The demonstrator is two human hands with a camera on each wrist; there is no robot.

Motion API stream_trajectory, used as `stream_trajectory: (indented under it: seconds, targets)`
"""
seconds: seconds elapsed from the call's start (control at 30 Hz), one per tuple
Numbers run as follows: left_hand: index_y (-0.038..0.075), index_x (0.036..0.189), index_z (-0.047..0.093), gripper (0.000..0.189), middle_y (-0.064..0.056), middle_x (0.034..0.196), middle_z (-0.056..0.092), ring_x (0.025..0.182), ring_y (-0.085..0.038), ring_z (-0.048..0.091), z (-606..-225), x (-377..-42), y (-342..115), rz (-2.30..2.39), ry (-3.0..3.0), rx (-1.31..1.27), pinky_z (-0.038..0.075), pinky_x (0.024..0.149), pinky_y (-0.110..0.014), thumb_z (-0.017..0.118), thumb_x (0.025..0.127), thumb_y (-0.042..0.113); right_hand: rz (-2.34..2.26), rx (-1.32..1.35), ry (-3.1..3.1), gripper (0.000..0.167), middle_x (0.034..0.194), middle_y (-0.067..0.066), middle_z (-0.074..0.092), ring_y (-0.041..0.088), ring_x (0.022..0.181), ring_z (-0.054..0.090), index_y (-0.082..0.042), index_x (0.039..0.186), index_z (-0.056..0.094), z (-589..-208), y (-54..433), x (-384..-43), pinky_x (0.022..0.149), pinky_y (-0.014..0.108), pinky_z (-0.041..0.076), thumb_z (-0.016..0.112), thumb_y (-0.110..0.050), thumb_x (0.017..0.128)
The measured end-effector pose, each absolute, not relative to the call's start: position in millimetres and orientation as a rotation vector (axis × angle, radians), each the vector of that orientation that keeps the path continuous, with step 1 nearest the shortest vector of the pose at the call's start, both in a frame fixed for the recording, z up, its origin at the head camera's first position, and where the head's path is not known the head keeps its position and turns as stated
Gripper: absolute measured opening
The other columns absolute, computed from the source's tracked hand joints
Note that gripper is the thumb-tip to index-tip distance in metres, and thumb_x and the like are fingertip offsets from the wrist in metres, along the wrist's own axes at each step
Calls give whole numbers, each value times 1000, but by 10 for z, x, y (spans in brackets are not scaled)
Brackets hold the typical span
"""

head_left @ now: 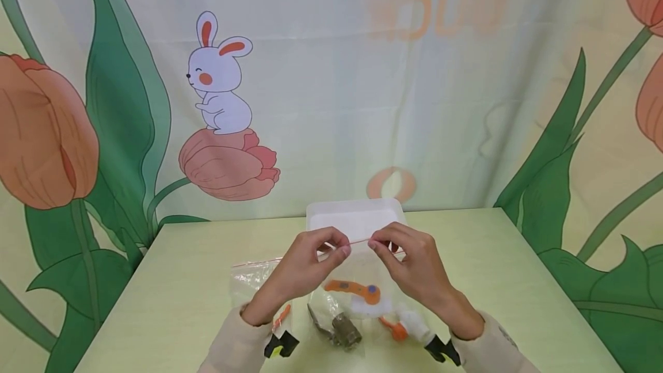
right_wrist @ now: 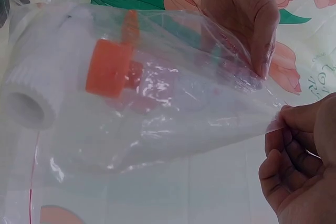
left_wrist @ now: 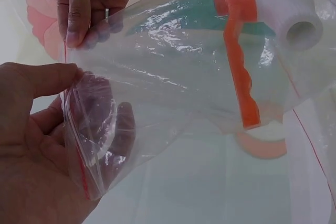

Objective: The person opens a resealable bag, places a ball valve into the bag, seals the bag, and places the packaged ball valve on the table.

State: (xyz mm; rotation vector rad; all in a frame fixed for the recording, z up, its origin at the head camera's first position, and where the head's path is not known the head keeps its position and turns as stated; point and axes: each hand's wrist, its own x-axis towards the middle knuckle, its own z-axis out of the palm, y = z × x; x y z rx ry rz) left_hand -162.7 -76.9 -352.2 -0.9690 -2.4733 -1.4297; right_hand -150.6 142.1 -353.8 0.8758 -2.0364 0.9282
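Note:
My left hand and right hand are raised close together over the table. Between them a clear zip bag hangs from its red-lined top edge. Thumb and fingers of each hand pinch that edge, which runs straight across the short gap between the hands. Inside the bag lies a white plastic valve with ribbed ends and an orange lever handle. In the right wrist view the bag's film is drawn to a point at the right fingertips. Some left fingers show through the film in the left wrist view.
A white tray stands at the table's back edge, behind the hands. Below lie a grey metal valve, an orange lever-shaped piece with a blue dot, and another clear bag at left. A printed curtain hangs behind.

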Motion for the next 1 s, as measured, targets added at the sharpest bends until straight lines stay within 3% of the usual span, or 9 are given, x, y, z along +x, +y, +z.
stream_trajectory:
  seconds: [0.23, 1.0]
  targets:
    - [16, 97, 69, 6, 5, 89, 70, 86, -7, 64, -3521, -1622, -830, -1390, -2485, -966, 56, 84, -32, 66, 94, 20, 939, 852, -2071, 9, 76, -8, 66, 1, 66, 51, -14, 84, 71, -3523, 1433, -1494, 56, 12, 38, 76, -7, 83]
    - [15, 93, 69, 8, 6, 86, 69, 84, -7, 63, -3548, -1633, -905, -1383, -2468, -919, 56, 86, -36, 66, 95, 22, 955, 854, -2062, 10, 78, -7, 68, 2, 66, 52, -14, 85, 72, -3474, 1448, -1493, 55, 12, 37, 76, -6, 82]
